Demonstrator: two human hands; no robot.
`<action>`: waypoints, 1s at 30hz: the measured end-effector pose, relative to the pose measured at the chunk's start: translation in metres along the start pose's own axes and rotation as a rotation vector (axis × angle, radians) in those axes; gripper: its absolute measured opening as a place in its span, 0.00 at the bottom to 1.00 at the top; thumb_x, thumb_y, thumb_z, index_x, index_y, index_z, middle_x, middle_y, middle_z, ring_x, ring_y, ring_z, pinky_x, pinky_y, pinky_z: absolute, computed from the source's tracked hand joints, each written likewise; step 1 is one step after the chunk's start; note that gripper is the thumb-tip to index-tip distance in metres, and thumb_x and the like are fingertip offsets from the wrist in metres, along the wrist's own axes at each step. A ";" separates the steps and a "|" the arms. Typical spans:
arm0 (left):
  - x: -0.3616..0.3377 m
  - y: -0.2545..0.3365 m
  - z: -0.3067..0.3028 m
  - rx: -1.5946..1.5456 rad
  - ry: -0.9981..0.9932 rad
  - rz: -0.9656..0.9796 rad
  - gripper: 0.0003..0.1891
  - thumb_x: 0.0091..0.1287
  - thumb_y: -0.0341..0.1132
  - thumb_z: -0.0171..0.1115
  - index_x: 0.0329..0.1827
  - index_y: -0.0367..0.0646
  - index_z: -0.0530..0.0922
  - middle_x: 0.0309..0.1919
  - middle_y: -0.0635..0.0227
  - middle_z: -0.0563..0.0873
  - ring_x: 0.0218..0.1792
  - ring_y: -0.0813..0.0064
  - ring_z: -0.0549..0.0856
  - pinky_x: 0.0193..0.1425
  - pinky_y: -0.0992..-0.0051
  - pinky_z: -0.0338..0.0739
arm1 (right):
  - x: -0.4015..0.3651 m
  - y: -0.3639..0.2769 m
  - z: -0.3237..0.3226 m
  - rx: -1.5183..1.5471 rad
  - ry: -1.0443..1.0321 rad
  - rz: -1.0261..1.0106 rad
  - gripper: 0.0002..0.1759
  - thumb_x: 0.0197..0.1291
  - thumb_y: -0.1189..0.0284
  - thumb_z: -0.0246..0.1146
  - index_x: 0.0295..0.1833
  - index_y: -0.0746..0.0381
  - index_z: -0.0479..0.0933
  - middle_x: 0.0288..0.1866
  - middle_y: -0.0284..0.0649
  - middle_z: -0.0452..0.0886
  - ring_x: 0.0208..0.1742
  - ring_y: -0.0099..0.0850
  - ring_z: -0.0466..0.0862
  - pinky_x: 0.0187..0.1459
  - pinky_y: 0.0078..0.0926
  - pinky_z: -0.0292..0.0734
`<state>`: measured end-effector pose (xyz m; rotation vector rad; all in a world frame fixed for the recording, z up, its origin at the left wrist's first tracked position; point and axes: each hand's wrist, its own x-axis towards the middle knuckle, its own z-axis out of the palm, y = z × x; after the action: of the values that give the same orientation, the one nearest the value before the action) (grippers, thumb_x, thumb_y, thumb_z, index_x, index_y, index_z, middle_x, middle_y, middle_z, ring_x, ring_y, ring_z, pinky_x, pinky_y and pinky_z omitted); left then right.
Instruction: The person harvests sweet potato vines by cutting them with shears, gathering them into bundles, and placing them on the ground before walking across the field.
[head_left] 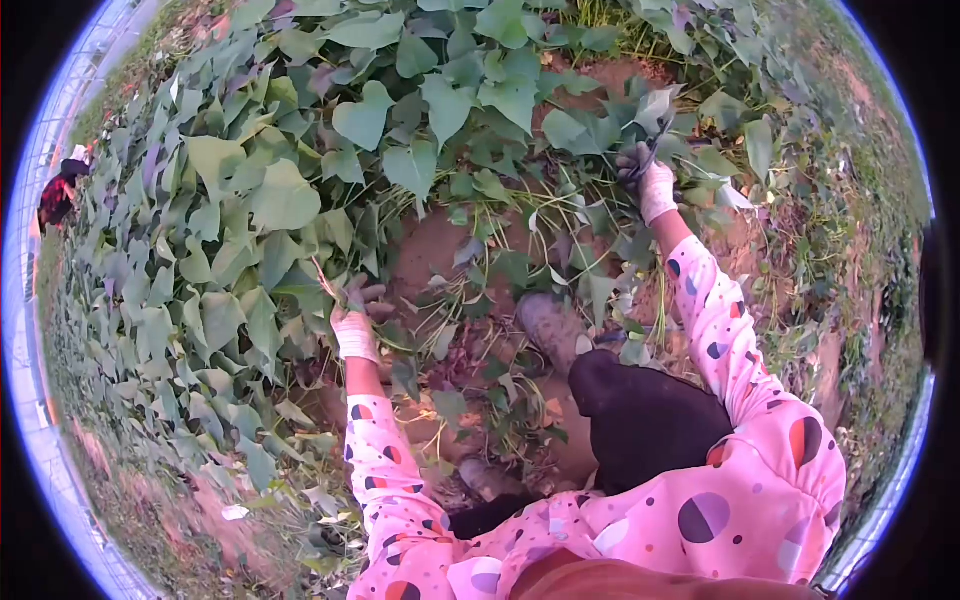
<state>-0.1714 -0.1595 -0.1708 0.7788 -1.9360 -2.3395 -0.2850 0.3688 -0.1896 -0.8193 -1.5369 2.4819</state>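
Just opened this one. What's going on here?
A person in a pink patterned top is reaching into heart-leaved vines, possibly sweet potato. The gloved left hand is among the leaves beside a thin reddish piece, perhaps a stem. The gloved right hand is farther out, at a leafy stem; its grip is unclear. Bare soil shows between the hands.

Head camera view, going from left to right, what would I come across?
Distant person in dark and red clothing → pale scrap on the ground → gloved left hand → bare soil between the hands → gloved right hand.
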 end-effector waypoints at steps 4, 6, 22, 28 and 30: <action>-0.046 0.054 0.034 0.261 -0.309 -0.144 0.20 0.74 0.43 0.49 0.58 0.35 0.74 0.23 0.67 0.83 0.12 0.85 0.71 0.17 0.83 0.67 | -0.032 -0.003 0.036 -0.036 0.088 -0.189 0.21 0.64 0.56 0.61 0.45 0.65 0.76 0.30 0.40 0.82 0.21 0.25 0.77 0.20 0.18 0.67; -0.046 0.066 0.064 0.375 -0.607 -0.091 0.18 0.74 0.40 0.49 0.58 0.36 0.74 0.27 0.68 0.84 0.15 0.87 0.73 0.20 0.84 0.69 | -0.058 -0.008 0.059 -0.342 -0.137 -0.132 0.20 0.66 0.57 0.59 0.45 0.66 0.77 0.29 0.38 0.81 0.21 0.22 0.76 0.21 0.18 0.69; 0.149 -0.067 0.076 2.151 -0.719 0.387 0.19 0.63 0.38 0.51 0.57 0.45 0.76 0.54 0.57 0.81 0.57 0.58 0.78 0.63 0.67 0.69 | -0.037 0.069 0.178 -0.826 -0.475 0.699 0.25 0.62 0.44 0.55 0.39 0.56 0.78 0.20 0.30 0.76 0.14 0.17 0.71 0.14 0.16 0.63; 0.159 -0.123 0.042 1.579 -0.369 0.941 0.07 0.62 0.31 0.51 0.37 0.46 0.78 0.33 0.64 0.84 0.37 0.70 0.84 0.40 0.69 0.78 | -0.002 0.119 0.169 -0.797 -0.757 0.245 0.08 0.60 0.66 0.58 0.38 0.58 0.76 0.30 0.35 0.79 0.28 0.32 0.80 0.28 0.31 0.73; 0.175 -0.140 0.039 1.028 -0.378 0.417 0.16 0.65 0.28 0.48 0.56 0.39 0.72 0.46 0.59 0.82 0.46 0.69 0.83 0.48 0.73 0.77 | 0.003 0.121 0.169 -1.659 -0.979 -0.452 0.05 0.55 0.72 0.57 0.36 0.59 0.76 0.29 0.42 0.80 0.29 0.42 0.80 0.29 0.36 0.73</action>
<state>-0.2968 -0.1447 -0.3598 -0.1519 -3.0694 -1.2127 -0.3491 0.1763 -0.2369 0.9051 -3.3783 0.7135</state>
